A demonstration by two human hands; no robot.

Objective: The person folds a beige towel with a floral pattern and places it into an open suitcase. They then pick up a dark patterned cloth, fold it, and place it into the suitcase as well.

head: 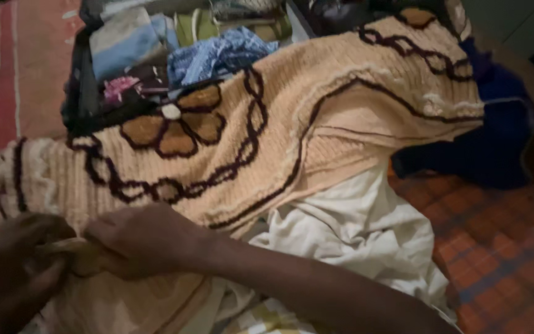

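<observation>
Hands, two, at near edge of view, lower left. Left hand (13, 266): fingers curled and pinched on the near hem of a tan knitted blanket (316, 117). Right hand (140, 241): reaching in from lower right across the forearm, fingers closed on the same hem just beside the left, the two hands almost touching.

Blanket: tan, ribbed, thick; dark brown looping cord pattern and one brown flower motif (177, 124) with a pale centre; spread diagonally from the hands at lower left up to the far right, draped over the items behind it.

White cloth (360, 235): crumpled, lying under the blanket's right edge, beside the right forearm. Checked fabric (267, 318), pale yellow and white, partly hidden beneath the forearm.

Orange plaid sheet (502, 247): right side, under the white cloth.

Dark blue garment (495, 136): bunched at far right, partly covered by the blanket.

Open suitcase (81, 80): far, upper left, dark rim, packed with folded clothes, among them a blue patterned cloth (217, 55); blanket overlapping its near edge.

Red striped mat (20, 62): far left.
</observation>
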